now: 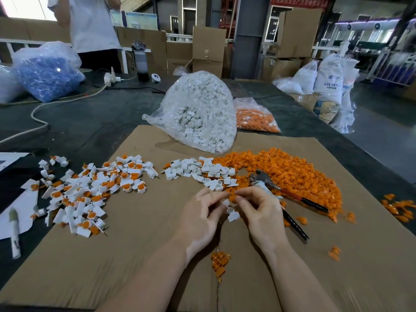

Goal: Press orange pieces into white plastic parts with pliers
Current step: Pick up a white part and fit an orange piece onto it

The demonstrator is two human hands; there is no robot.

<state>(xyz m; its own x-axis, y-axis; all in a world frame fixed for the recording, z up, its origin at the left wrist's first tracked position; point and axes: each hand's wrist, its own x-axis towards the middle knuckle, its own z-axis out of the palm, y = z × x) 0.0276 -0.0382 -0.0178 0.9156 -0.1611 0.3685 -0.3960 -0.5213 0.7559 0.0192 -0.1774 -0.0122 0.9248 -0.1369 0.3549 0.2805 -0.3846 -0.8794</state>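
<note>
Both hands, left hand and right hand, pinch a white part over the cardboard; pliers lie on orange pieces (sack reads "ABS RESIN").

A factory packing floor: behind the tabletop stand stacked cardboard boxes, beside it resin sacks, on it bulk bags of plastic parts.

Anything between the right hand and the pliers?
Nothing visible. The pliers lie on the orange pieces just beyond the right hand, handles toward it. Both hands are busy: the left hand and the right pinch a white part.
</note>
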